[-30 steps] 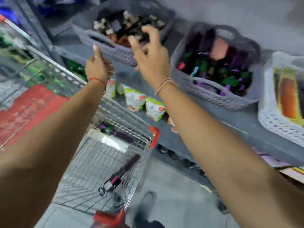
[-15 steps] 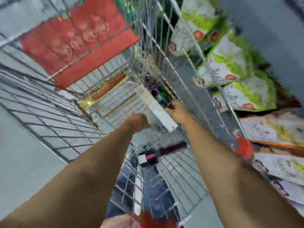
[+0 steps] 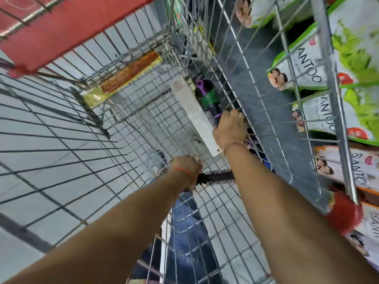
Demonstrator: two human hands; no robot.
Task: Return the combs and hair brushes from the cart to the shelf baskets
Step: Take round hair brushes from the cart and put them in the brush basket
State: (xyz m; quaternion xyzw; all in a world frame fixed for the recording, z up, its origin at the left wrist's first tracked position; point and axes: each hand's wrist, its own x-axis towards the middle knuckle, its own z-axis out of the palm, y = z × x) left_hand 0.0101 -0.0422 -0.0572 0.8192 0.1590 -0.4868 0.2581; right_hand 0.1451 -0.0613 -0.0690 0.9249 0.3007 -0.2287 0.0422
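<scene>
Both my arms reach down into the wire cart (image 3: 114,138). My left hand (image 3: 187,170) is closed around the handle of a black round hair brush (image 3: 217,178) lying on the cart floor. My right hand (image 3: 230,128) is closed on a purple and green brush (image 3: 208,97) that lies along the cart's right wall, beside a long white packaged comb (image 3: 193,115). A brown comb in a yellow sleeve (image 3: 123,77) rests at the far end of the cart. The shelf baskets are out of view.
The cart's red child-seat flap (image 3: 67,27) is at the top left. Shelves of green and white hair-product boxes (image 3: 307,70) stand close behind the cart's right wall. Grey tiled floor (image 3: 30,191) shows through the wires.
My hands have come down from the shelf baskets into the cart. The left hand has closed on the black brush and the right hand on the purple and green brush.
</scene>
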